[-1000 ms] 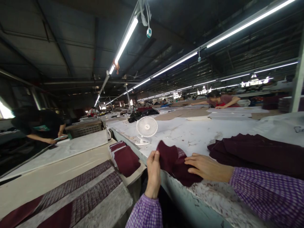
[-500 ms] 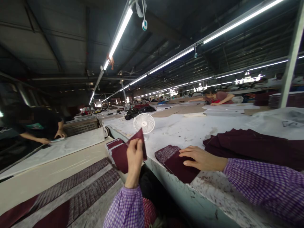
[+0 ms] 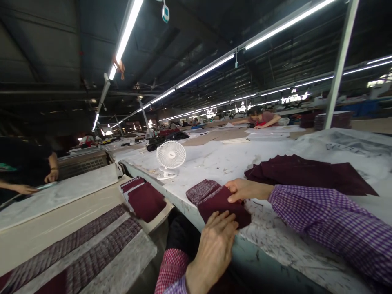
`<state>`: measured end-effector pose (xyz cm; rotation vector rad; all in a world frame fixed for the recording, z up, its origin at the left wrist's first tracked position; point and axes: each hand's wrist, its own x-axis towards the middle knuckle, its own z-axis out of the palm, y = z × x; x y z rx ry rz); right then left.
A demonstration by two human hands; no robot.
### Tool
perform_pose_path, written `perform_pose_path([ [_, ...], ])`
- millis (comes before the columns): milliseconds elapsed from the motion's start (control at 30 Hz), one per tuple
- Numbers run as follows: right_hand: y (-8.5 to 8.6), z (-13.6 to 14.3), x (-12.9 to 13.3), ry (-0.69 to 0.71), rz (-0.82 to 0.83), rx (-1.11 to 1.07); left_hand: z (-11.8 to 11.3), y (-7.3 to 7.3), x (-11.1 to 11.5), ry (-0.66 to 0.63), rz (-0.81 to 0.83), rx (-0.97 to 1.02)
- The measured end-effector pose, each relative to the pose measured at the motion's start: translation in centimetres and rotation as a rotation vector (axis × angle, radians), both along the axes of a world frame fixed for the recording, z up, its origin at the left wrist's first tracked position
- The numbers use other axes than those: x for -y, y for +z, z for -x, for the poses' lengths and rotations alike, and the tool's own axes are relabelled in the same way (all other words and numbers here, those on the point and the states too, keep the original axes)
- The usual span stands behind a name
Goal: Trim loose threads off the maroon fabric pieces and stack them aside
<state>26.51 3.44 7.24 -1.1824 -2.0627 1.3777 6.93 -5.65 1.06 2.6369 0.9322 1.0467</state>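
A small stack of maroon fabric pieces [image 3: 211, 204], with a speckled grey band along its far left end, lies at the near edge of the white-covered table. My left hand [image 3: 214, 241] rests on the stack's near side, its fingers stretched out over the cloth. At the stack's right edge, my right hand [image 3: 249, 190] has thumb and fingers closed on the top fabric piece. Left of the table edge, another pile of maroon pieces [image 3: 147, 202] sits on a lower surface.
A small white fan [image 3: 170, 155] stands beyond the stack. A larger maroon fabric pile [image 3: 306, 173] lies to the right, beside clear plastic sheeting [image 3: 361, 143]. Speckled fabric strips [image 3: 101, 245] cover the lower left surface. Co-workers lean over tables at far left and in the background.
My left hand has come right and down from the left pile, and the piece it held is now on the stack. My right hand has shifted to the stack's edge. The view has turned right.
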Motion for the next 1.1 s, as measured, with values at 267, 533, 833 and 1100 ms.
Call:
perform_pose_path([
  [267,1.7,-0.4,0.4,0.089,-0.009,-0.063,0.5,4.6,-5.5,0.331,0.01,0.261],
  [533,0.2,-1.6,-1.1,-0.024,-0.139,0.234,-2.8,3.0,-10.2,0.312,0.267,0.153],
  [833,-2.3,-3.2,0.0,-0.093,-0.814,0.543,-3.3,1.5,-10.6,0.261,0.198,-0.045],
  [1100,-2.8,-3.0,0.2,-0.087,-0.864,0.615,-3.5,1.6,-10.6,0.259,0.109,-0.168],
])
